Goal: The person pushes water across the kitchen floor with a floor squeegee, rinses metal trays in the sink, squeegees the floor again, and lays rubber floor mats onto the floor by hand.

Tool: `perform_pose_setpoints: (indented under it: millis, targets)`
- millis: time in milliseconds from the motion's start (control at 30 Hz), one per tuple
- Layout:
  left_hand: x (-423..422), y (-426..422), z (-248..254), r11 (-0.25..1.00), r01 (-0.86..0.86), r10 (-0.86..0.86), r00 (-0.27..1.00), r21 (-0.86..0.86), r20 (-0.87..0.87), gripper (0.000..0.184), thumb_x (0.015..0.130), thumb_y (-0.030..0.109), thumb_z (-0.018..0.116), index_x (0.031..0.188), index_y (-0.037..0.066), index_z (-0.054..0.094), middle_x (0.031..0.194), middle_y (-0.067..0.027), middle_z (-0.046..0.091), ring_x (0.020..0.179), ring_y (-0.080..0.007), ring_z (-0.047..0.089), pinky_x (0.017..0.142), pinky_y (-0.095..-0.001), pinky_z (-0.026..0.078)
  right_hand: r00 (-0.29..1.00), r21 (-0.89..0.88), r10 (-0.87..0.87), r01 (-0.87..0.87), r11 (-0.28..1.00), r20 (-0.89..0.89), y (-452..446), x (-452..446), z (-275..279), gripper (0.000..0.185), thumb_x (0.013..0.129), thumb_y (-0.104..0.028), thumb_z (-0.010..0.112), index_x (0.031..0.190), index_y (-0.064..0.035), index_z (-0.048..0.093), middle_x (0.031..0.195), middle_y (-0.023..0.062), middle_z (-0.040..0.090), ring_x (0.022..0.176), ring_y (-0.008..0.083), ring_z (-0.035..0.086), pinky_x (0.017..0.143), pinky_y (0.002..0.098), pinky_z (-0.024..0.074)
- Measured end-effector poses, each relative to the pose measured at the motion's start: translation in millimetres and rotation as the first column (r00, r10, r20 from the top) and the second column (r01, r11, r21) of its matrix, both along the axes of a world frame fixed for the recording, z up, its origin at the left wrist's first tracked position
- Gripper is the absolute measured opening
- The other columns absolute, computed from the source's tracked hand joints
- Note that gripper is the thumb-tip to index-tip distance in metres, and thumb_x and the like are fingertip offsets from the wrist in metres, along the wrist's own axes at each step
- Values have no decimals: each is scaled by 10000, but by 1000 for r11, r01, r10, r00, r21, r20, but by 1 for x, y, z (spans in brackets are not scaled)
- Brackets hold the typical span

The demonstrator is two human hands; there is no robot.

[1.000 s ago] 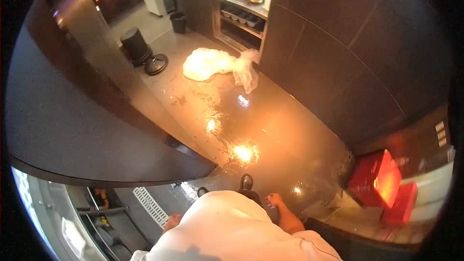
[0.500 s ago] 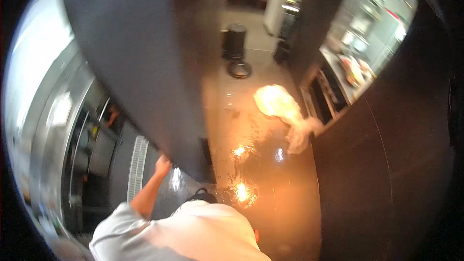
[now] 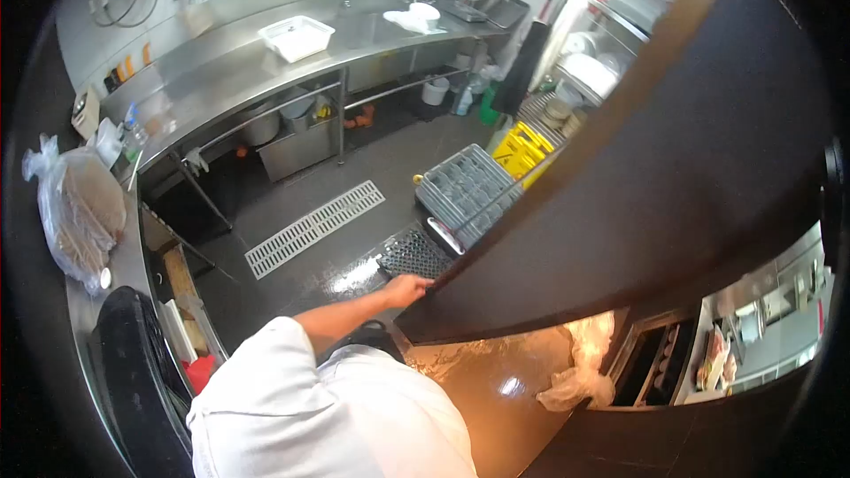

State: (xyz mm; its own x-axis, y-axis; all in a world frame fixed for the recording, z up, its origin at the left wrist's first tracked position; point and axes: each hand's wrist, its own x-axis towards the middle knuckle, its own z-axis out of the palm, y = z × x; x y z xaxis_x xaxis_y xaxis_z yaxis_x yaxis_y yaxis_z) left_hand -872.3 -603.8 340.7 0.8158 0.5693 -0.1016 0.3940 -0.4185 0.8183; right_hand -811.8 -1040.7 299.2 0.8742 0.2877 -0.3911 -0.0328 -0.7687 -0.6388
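Observation:
My left hand (image 3: pixel 409 290) reaches forward to the edge of a dark wall panel (image 3: pixel 567 212), its fingers against the edge; whether they grip it is unclear. My right hand is out of the frame. Just beyond my left hand, a black mesh mat (image 3: pixel 414 254) lies on the floor beside a stack of grey compartment racks (image 3: pixel 469 190). On the far side of the panel, a knotted clear plastic bag (image 3: pixel 580 376) rests on the brightly lit wet floor.
A white slotted drain cover (image 3: pixel 315 228) is set in the dark floor. Steel counters (image 3: pixel 212 93) run along the back and left, carrying a white basin (image 3: pixel 297 38) and a bagged item (image 3: pixel 78 212). A yellow crate (image 3: pixel 524 152) stands by a shelf rack at right.
The view has swung left, from the passage to the room with steel counters. My left arm has stretched out to the panel's edge. My right hand has left the view.

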Motion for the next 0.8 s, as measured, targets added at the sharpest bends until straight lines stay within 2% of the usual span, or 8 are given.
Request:
perform_pose_setpoints:
  millis: [67,167,233,367,433,533,667,800]
  targets:
    - [-52,3,-12,996,92,-92,996,-7,23,335,906,174,634,1228,132,715,1138,-144,733,1093,-353,682,957,-445,533,996,8,91,-91,996,-24,33,8,11,216,877,-33,671,1087,-63,713,1092,123,722,1028,284,696,866,398,557]
    - [-161,6,-3,990,80,-43,958,118,-283,285,916,247,629,1149,126,741,1069,-178,727,1020,-398,689,878,-499,546,978,25,198,-196,980,-71,85,11,23,218,878,-28,671,1090,-59,712,1092,122,722,1027,279,696,866,394,557]
    - [-237,3,-9,993,-13,54,939,121,-340,242,892,271,645,1055,132,757,996,-198,730,945,-399,699,844,-502,549,964,34,246,-243,969,-104,118,10,29,219,879,-25,672,1092,-56,711,1092,121,723,1027,276,696,867,391,557]
    - [-349,-4,-29,973,-206,128,862,-108,-490,248,865,293,680,1028,123,757,1001,-163,747,947,-352,714,843,-465,559,937,38,300,-298,954,-178,185,-4,42,222,880,-18,672,1096,-49,709,1092,120,724,1026,270,697,868,385,557]
    - [-377,8,-15,866,-396,217,848,-305,-483,251,850,288,706,1016,108,758,949,-140,758,874,-280,736,800,-405,572,925,41,311,-310,950,-220,220,-14,46,223,880,-14,672,1098,-46,708,1092,119,725,1025,266,697,868,382,557]
    - [-407,51,11,787,-416,153,847,-455,-509,228,838,250,736,978,71,757,868,-52,754,739,-135,691,699,-315,555,904,52,317,-316,947,-287,263,-33,54,226,881,-9,673,1101,-42,706,1092,118,726,1025,261,697,869,378,557]
    - [-439,107,21,679,-337,73,915,-652,-397,157,872,185,718,947,50,742,811,-9,697,734,-106,633,700,-306,544,866,95,325,-313,945,-381,302,-58,68,228,882,-2,673,1106,-36,704,1092,117,727,1024,255,698,870,372,557]
    - [-465,136,-3,649,-267,17,941,-712,-337,133,894,168,694,926,44,730,822,-1,698,777,-89,630,723,-300,543,825,154,320,-280,948,-466,318,-74,87,231,883,4,673,1110,-30,702,1092,116,728,1023,248,698,871,366,557]
